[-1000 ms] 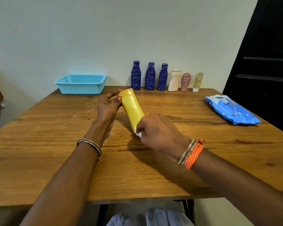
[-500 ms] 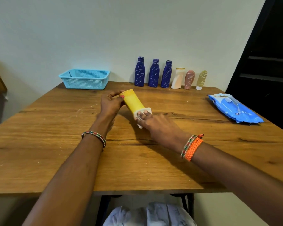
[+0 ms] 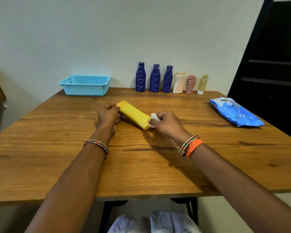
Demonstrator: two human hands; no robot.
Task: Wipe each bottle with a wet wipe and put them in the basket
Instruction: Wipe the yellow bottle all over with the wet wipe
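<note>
One yellow bottle [image 3: 134, 114] lies tilted over the middle of the wooden bench [image 3: 40, 162]. The left hand [image 3: 108, 114] grips its far end, fingers curled round it. The right hand [image 3: 166, 122] pinches one white wet wipe [image 3: 154, 116] against the bottle's near end, fingers closed on the wipe.

Six more bottles stand upright in a row along the bench's far edge by the wall: three dark blue bottles [image 3: 154, 78] with white squiggles, one white bottle [image 3: 179, 83], one pink bottle [image 3: 190, 84] and one olive bottle [image 3: 202, 84]. One light blue mesh basket [image 3: 85, 85] sits at the far left, well apart from the held bottle. One blue wipes packet [image 3: 235, 112] lies at the right edge.

The bench is scratched brown wood. A pale wall [image 3: 107, 31] stands behind it, and a dark doorway [image 3: 275, 56] at the right.
</note>
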